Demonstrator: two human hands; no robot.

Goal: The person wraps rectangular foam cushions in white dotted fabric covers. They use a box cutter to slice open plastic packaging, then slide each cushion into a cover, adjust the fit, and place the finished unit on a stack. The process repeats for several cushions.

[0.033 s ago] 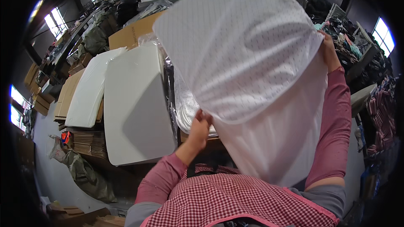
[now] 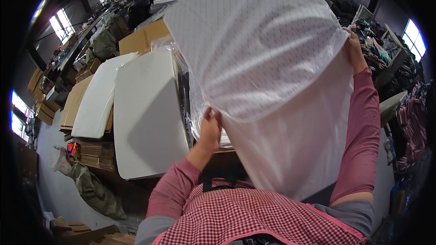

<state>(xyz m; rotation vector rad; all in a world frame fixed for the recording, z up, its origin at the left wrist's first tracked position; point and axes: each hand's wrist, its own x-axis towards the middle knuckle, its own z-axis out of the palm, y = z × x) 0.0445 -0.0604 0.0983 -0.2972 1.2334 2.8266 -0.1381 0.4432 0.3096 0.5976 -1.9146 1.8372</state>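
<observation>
A large white fabric cover (image 2: 272, 54) with rows of small dark dashes and rounded corners is held up before me. My left hand (image 2: 210, 129) is closed on its lower left edge, fingers pinched. Its right corner is gripped in my right hand (image 2: 355, 49), held higher. Below the patterned part hangs a plain white, slightly sheer layer (image 2: 290, 154), reaching down to my apron. Just left of the cover lies a flat white slab (image 2: 145, 113) with rounded corners. Clear plastic wrap (image 2: 165, 44) shows at its far end.
Farther left, another white slab (image 2: 95, 102) lies by stacked flat cardboard (image 2: 95, 154). A brown carton (image 2: 143, 37) stands behind. A green sack (image 2: 91, 188) rests on the floor. Heaped cloth (image 2: 377, 47) fills the right side, near folded pink striped cloth (image 2: 411, 122).
The cover's lower edge has lifted a little, and my left hand has moved slightly up and left with it. My right hand stays nearly in place, still gripping the corner.
</observation>
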